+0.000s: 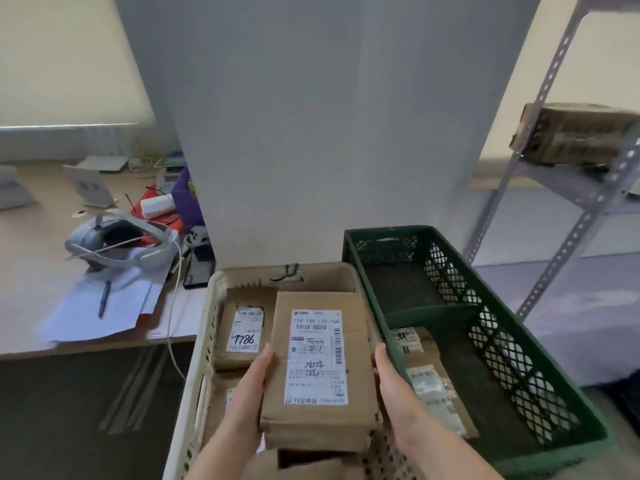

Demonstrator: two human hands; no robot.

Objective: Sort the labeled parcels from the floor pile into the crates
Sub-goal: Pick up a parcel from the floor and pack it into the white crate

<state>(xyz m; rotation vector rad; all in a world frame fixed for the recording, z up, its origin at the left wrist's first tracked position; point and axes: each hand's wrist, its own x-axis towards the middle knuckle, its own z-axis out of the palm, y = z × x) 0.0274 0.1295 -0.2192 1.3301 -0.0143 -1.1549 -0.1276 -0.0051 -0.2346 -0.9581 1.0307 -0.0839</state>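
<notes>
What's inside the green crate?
Brown labelled parcels lie in the green crate's near compartment; the far compartment shows only bare floor. The crate's left wall hides their left edges, and anything beneath them is covered.

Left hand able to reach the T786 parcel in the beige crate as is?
Probably yes for reach: the T786 parcel lies uncovered just past the left hand, inside the beige crate. But that hand, with the right hand, holds the labeled parcel, so it must let go first.
</notes>
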